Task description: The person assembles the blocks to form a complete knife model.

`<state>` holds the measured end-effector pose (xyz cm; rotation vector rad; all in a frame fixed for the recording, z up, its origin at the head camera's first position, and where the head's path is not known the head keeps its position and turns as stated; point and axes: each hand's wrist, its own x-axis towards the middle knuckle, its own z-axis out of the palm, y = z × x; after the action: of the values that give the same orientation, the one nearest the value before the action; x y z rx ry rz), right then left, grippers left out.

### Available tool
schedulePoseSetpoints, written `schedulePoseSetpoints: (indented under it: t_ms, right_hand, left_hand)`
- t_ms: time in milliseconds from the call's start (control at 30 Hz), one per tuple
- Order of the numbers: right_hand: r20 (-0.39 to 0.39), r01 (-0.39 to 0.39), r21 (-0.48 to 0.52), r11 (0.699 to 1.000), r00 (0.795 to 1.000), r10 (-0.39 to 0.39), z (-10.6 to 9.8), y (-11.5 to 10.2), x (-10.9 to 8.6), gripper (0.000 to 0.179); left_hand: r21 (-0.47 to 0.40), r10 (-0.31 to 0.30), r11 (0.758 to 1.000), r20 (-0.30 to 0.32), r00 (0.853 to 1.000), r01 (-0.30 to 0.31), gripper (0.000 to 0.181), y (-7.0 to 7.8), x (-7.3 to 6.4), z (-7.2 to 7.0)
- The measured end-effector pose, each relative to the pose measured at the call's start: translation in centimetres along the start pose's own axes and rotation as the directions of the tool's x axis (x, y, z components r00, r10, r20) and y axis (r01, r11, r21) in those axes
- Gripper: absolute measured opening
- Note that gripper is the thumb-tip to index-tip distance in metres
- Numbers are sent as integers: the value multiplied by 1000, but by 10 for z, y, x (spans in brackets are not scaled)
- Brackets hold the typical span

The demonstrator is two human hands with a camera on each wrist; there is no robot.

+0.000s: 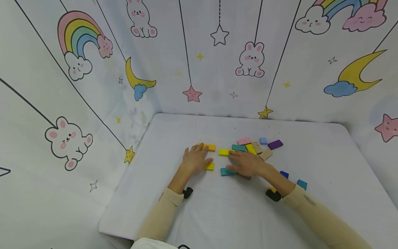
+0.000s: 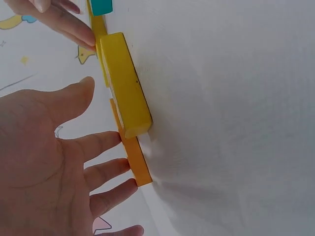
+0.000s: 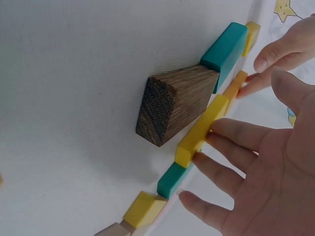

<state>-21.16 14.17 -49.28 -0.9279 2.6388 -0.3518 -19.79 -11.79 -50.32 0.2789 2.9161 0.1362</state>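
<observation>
My left hand [image 1: 194, 159] lies over an orange block [image 1: 211, 148], and in the left wrist view its spread fingertips touch the side of that block [image 2: 142, 169]. A yellow block [image 1: 210, 167] sits nearer the body, just beyond the left thumb. With fairly straight fingers, my right hand [image 1: 247, 164] touches a second yellow block [image 1: 223, 152], also seen as a long yellow block [image 3: 201, 132] in the right wrist view. Close below the right hand lie a teal block [image 1: 227, 172] and a dark brown wooden block [image 3: 179, 101], partly hidden in the head view.
Behind the right hand cluster a teal block [image 1: 238, 147], a pink block [image 1: 244, 141], a purple block [image 1: 275, 144], a light blue block [image 1: 263, 140] and several others. Near the right forearm lie a dark blue block [image 1: 284, 174] and another teal block [image 1: 302, 184]. White cloth covers the table [image 1: 140, 200].
</observation>
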Motion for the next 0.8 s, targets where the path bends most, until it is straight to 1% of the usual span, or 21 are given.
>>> schedulePoseSetpoints:
  t_ms: [167, 300, 467, 600, 800]
  right_hand:
    - [19, -14, -21, 1000, 1000, 14, -4, -2, 8, 74]
    - [31, -16, -25, 1000, 999, 16, -7, -3, 14, 75]
    - [52, -9, -45, 999, 999, 11, -10, -4, 22, 75]
    - [46, -11, -62, 998, 999, 14, -12, -4, 28, 74]
    - [32, -36, -65, 997, 999, 38, -14, -5, 35, 77]
  left_hand:
    - [9, 7, 1000, 19, 1000, -7, 71, -2, 3, -2]
    - [-8, 14, 1000, 10, 1000, -14, 71, -3, 4, -2]
    - [-15, 9, 1000, 10, 1000, -9, 70, -5, 8, -4]
    - [-6, 4, 1000, 14, 1000, -4, 70, -7, 14, -3]
    - [-11, 5, 1000, 15, 1000, -5, 71, -9, 18, -3]
